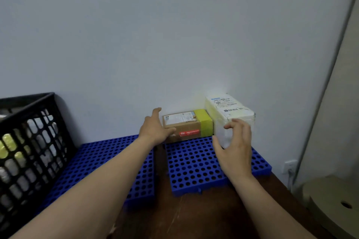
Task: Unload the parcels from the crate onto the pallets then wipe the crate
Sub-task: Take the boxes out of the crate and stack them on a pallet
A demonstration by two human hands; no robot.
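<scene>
left hand (155,129) flat-fingered against brown carton (182,125) end | right hand (234,147) fingers apart, empty, near white parcel (230,109) | judged light, rigid; grip opposite ends

We see two blue pallets, left (108,163) and right (196,163), flat at lower centre, round-holed, with a narrow gap between. Brown parcel (182,124) lies on the right pallet's far edge: yellow tape band, red sticker, white label on top. Taller white parcel (229,110) stands just right of it, touching. Black lattice crate (29,141) stands at far left, with parcels inside.
</scene>
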